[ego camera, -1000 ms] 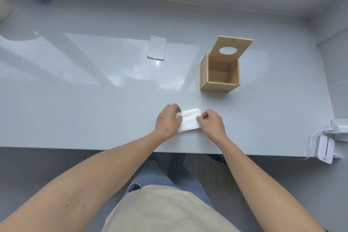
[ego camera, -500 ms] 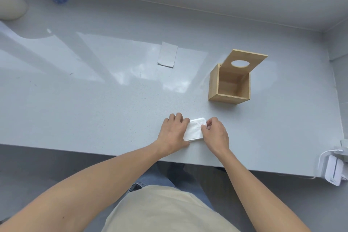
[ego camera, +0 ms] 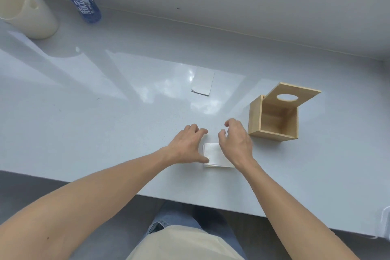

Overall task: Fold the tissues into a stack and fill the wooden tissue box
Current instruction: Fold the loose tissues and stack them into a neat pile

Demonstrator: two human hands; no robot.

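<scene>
Both hands had lifted from the folded white tissue stack [ego camera: 213,154] near the tabletop's front edge. The left hand [ego camera: 187,145] and right hand [ego camera: 236,141] had loose, empty fingers. The open wooden tissue box [ego camera: 274,120] stood just beside them.

Folded tissue [ego camera: 214,153] partly hidden under right hand [ego camera: 236,143].

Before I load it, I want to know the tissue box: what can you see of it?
The box is a light wooden cube, its panels looking like bamboo or plywood. It lies tipped on the counter, its open side toward the camera, and looks empty inside. Its lid, with an oval hole, leans up and back. Nothing touches it; the right hand hovers just left of it.
</scene>
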